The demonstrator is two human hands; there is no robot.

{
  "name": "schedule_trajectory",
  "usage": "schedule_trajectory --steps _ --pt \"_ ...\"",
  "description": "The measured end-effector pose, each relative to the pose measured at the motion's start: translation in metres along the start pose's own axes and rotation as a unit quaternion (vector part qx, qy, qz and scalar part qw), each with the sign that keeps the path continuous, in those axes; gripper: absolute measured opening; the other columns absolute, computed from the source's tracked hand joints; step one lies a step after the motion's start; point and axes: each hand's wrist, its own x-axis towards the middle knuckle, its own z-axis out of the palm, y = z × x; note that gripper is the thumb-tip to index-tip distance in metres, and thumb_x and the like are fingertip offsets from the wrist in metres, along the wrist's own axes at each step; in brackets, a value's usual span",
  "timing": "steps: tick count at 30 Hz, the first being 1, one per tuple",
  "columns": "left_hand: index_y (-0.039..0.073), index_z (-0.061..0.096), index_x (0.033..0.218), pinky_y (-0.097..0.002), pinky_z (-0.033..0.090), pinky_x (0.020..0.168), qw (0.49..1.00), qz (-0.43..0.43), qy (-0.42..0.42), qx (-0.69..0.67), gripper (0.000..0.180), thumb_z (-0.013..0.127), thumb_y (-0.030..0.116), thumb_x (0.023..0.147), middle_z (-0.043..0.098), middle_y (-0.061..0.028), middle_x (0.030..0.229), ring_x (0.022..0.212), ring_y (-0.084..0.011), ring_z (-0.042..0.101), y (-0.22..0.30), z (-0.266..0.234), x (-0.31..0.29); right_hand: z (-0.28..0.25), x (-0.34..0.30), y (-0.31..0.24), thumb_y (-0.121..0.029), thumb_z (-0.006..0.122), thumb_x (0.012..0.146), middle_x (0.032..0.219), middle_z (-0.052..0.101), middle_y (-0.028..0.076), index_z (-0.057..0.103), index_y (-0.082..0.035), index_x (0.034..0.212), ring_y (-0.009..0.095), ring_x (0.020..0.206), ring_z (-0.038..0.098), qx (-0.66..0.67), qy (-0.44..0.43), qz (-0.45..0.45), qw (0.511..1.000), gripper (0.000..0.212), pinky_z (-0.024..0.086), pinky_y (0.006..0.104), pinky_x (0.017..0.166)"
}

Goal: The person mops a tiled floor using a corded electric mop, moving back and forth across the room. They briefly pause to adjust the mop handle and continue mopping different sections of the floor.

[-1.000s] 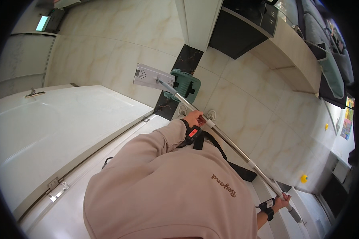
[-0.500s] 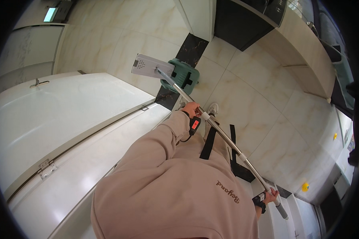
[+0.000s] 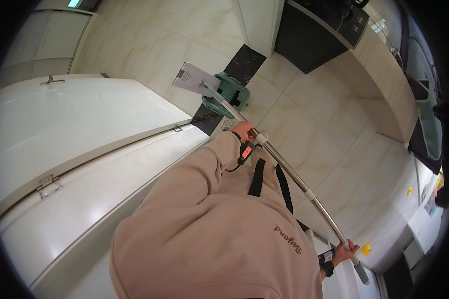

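A flat mop with a long metal pole (image 3: 292, 175) slants across my front. Its pale rectangular head (image 3: 188, 79) is tilted over the left side of a green bucket (image 3: 240, 93) on the floor; whether they touch I cannot tell. My left hand (image 3: 243, 130) is closed round the lower part of the pole, just above the bucket. Near the grey grip (image 3: 361, 273) at the upper end, my right hand (image 3: 346, 252) is wrapped round the pole. Devices with black straps sit on both wrists.
An open white door (image 3: 85, 117) stands on the left. The bucket is at a dark stone threshold (image 3: 247, 62) between pale tiled floors (image 3: 314, 119). A wood-toned counter (image 3: 384, 74) with a black-fronted cabinet (image 3: 312, 37) curves along the right. A small yellow object (image 3: 366, 249) lies beyond my right hand.
My right hand has shifted slightly outward and down with the pole's upper end. The view has turned a little. Both hands keep their hold, and the mop head stays beside the bucket.
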Motion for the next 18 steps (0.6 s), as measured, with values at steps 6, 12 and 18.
schedule_trajectory --steps 6,12,18 --pt "0.004 0.049 0.085 -0.0467 0.052 0.066 0.997 0.010 -0.073 -0.036 0.009 0.053 0.013 0.085 0.055 -0.0105 0.076 0.069 -0.0273 0.059 0.000 0.021 -0.013 0.081 -0.040 -0.043 -0.020 0.054 0.089 0.054 0.036 0.000 0.034 -0.011 0.063 0.014 0.053 0.042 -0.043 -0.130 -0.140 0.981 0.034 0.037 0.0245 0.053" --pt "0.003 0.050 0.087 -0.0446 0.053 0.067 0.991 -0.003 -0.096 -0.091 0.012 0.053 0.014 0.087 0.056 -0.0102 0.078 0.070 -0.0258 0.060 0.005 0.045 -0.026 0.157 -0.089 -0.073 -0.010 0.057 0.086 0.068 0.037 0.005 0.044 -0.004 0.080 0.015 0.064 0.039 0.019 -0.360 -0.152 0.920 0.015 0.034 0.0262 0.057" --pt "0.001 0.051 0.091 -0.0409 0.054 0.070 0.969 0.059 -0.157 -0.180 0.017 0.055 0.017 0.087 0.056 -0.0098 0.080 0.073 -0.0246 0.060 0.052 0.032 -0.064 0.277 -0.212 -0.050 -0.013 0.070 0.075 0.083 0.061 0.008 0.058 0.002 0.092 0.014 0.074 0.058 0.089 -0.541 -0.273 0.790 0.026 0.044 0.0179 0.063"
